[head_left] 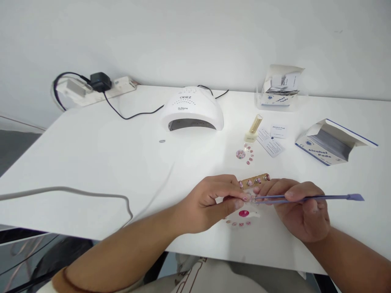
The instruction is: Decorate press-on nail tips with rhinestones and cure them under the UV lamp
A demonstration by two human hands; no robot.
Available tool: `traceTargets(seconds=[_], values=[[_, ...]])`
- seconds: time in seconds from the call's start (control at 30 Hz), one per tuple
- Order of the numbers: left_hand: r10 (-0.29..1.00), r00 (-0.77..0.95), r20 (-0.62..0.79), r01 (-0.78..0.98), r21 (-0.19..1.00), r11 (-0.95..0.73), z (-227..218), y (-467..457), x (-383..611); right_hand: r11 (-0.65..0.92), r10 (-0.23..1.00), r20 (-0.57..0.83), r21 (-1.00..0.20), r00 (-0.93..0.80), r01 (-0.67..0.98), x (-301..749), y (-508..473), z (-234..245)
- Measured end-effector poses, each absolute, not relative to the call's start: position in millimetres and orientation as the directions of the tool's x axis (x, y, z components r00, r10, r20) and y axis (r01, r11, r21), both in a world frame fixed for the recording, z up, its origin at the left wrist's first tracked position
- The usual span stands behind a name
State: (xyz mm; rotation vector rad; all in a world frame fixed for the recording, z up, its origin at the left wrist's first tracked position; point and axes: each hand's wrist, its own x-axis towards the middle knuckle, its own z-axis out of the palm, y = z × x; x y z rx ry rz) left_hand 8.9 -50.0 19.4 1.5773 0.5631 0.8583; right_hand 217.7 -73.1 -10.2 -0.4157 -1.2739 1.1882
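Observation:
My right hand (301, 207) grips a pair of long blue-purple tweezers (330, 197), whose tips point left. Those tips meet the fingertips of my left hand (214, 199), where thumb and forefinger pinch a small pink decorated false nail (245, 199). Just beyond both hands lies a tan strip (250, 182) bearing several ornamented nails, partly covered by my fingers. Nearer me, below the fingertips, a deep pink oval (244, 213) rests on the table with a curved row of small pale pink nails (241, 224).
A white nail lamp (192, 110) stands at the back. To its right are a gold-capped bottle (255, 124), a round glittery piece (240, 154) with several nails, white sachets (271, 144), and two open alcohol-pad boxes (320, 148) (276, 99). A power strip (100, 95) and cables lie back left.

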Motion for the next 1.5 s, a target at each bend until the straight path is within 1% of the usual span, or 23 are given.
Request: traceTargets(seconds=[0.27,0.33,0.47,0.6,0.77,1.03,1.13,1.37,1.5], values=[[0.753,0.617,0.228,-0.153,0.974,-0.169,19.2,-50.3,7.9,0.300,0.881,0.438,-0.811,-0.180,-0.502,217.3,-72.2,-7.8],[0.753,0.620,0.223,-0.146,0.975,-0.169,18.8,-50.5,7.8,0.322,0.876,0.452,-0.808,-0.168,-0.493,218.0,-72.7,-7.9],[0.758,0.615,0.215,-0.116,0.976,-0.183,19.0,-49.8,8.2,0.417,0.838,0.526,-0.788,-0.145,-0.453,219.7,-73.8,-9.4],[0.760,0.613,0.214,-0.092,0.975,-0.200,20.0,-48.8,8.7,0.490,0.784,0.598,-0.762,-0.168,-0.424,219.9,-72.8,-10.7],[0.756,0.613,0.230,-0.098,0.971,-0.216,20.8,-48.9,8.8,0.556,0.741,0.651,-0.731,-0.163,-0.395,220.0,-72.1,-12.3],[0.762,0.601,0.242,-0.106,0.969,-0.224,17.3,-49.2,9.6,0.667,0.653,0.721,-0.693,-0.234,-0.274,228.8,-74.9,-18.1],[0.768,0.596,0.234,-0.099,0.971,-0.219,17.9,-49.4,9.3,0.692,0.633,0.735,-0.678,-0.241,-0.250,229.7,-75.6,-18.3],[0.775,0.593,0.219,-0.083,0.974,-0.212,19.4,-50.1,8.5,0.698,0.628,0.742,-0.671,-0.234,-0.252,228.4,-75.8,-17.8],[0.780,0.585,0.223,-0.090,0.973,-0.211,18.8,-50.8,8.9,0.674,0.667,0.720,-0.693,-0.194,-0.256,225.0,-76.7,-15.9]])
